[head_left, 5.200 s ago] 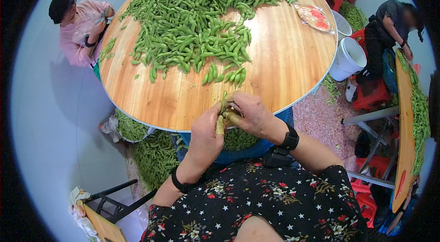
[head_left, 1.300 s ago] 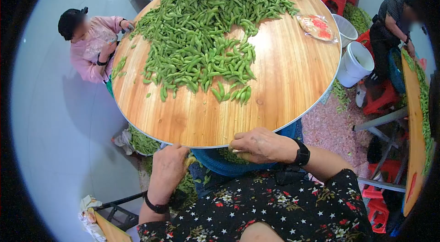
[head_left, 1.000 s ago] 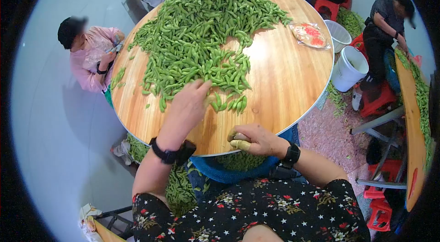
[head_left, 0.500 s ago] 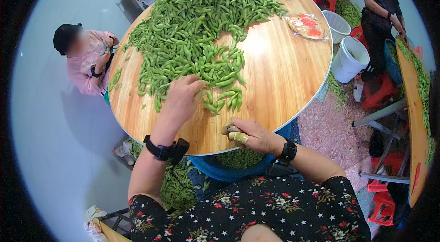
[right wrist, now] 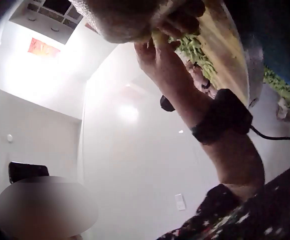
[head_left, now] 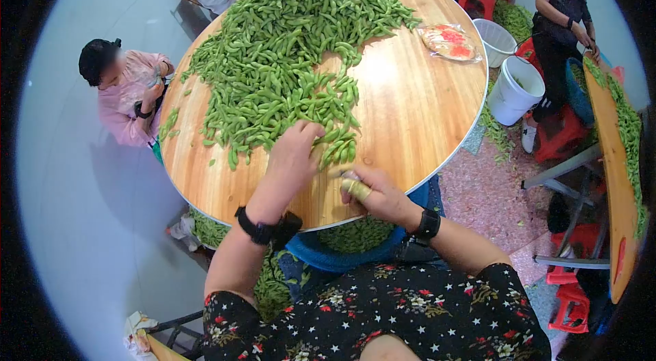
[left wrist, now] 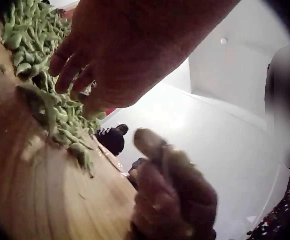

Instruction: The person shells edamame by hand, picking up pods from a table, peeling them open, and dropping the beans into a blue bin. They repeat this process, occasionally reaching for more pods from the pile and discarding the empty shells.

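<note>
Green edamame pods (head_left: 273,81) form a large heap on the round wooden table (head_left: 410,115). At the heap's near edge my left hand (head_left: 295,150) reaches palm down, its fingers bent among the pods. In the left wrist view those fingers (left wrist: 74,70) curl toward pods; I cannot tell whether they pinch any. Close by, over the table's near edge, my right hand (head_left: 379,193) is curled with a small silvery-grey thing (head_left: 350,175) between thumb and fingers. Yellowish covers wrap some of its digits. A few pods (head_left: 342,149) lie right before the hands.
Below the table edge sits a blue basket (head_left: 328,262) with pods in it. A clear packet (head_left: 447,42) lies at the table's right. White buckets (head_left: 517,90) stand on the floor there. A person in pink (head_left: 130,94) sits at the left, another (head_left: 564,12) at the far right.
Earlier both hands met over the table edge around a pod. They parted, the left hand dropped to the edge, then reached to the heap; lately it has shifted right, toward the right hand.
</note>
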A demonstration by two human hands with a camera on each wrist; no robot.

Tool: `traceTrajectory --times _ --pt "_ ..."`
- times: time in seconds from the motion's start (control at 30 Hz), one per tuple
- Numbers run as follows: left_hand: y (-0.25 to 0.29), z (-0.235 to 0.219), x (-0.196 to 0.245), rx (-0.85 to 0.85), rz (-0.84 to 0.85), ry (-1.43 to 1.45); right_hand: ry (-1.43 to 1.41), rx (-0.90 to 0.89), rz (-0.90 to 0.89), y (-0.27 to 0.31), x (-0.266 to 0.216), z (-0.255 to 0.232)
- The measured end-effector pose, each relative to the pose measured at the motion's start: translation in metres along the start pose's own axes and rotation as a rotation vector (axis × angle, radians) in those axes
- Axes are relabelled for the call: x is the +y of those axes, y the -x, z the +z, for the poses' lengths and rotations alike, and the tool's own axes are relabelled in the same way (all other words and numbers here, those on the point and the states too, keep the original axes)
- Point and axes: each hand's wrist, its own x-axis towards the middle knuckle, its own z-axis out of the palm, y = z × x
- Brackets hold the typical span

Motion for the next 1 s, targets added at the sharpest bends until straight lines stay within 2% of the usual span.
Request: traceTrajectory --times 0.03,0.07,0.13,0.2,0.27,0.33,0.37,0.43,0.47,0.53,0.63,0.77,0.87,0.97,1.0 --pt "0.007 -0.008 0.013 0.003 -0.064 0.001 -0.010 0.072 -0.019 -0.003 0.005 0.001" --pt "0.015 -0.014 0.025 0.006 -0.128 0.004 -0.013 0.071 -0.016 -0.004 0.005 0.002" --pt "0.029 -0.016 0.044 -0.006 -0.127 -0.051 -0.295 0.103 0.132 -0.004 -0.005 0.003" --pt "0.041 -0.015 0.056 -0.069 -0.079 -0.207 -0.260 0.038 0.197 -0.003 -0.012 0.002" --pt "0.050 -0.010 0.058 -0.069 -0.087 -0.174 -0.357 -0.001 0.229 -0.003 -0.009 0.004" --pt "0.057 0.000 0.055 0.111 -0.257 0.425 -0.333 0.015 0.211 -0.004 -0.008 0.005" --pt "0.060 0.003 0.053 0.111 -0.257 0.427 -0.310 0.028 0.192 -0.003 -0.008 0.006" --pt "0.064 0.004 0.050 0.069 -0.531 0.756 -0.326 0.004 0.189 0.000 -0.010 0.007" --pt "0.064 0.002 0.050 0.073 -0.533 0.758 -0.345 -0.023 0.185 0.001 -0.012 0.007" --pt "0.061 -0.003 0.051 0.118 -0.248 0.447 -0.332 -0.013 0.190 0.002 -0.016 0.010" --pt "0.062 -0.001 0.055 0.182 -0.194 0.454 -0.325 -0.005 0.191 0.002 -0.018 0.010" --pt "0.062 -0.003 0.056 0.199 -0.217 0.462 -0.341 -0.016 0.196 0.002 -0.021 0.013" --pt "0.062 -0.003 0.055 0.213 -0.150 0.418 -0.361 -0.030 0.171 0.002 -0.017 0.013" --pt "0.064 -0.015 0.064 0.169 -0.174 0.312 -0.321 -0.028 0.186 0.004 -0.025 0.015" --pt "0.064 -0.020 0.068 0.136 -0.142 0.200 -0.321 -0.031 0.191 0.004 -0.024 0.015"
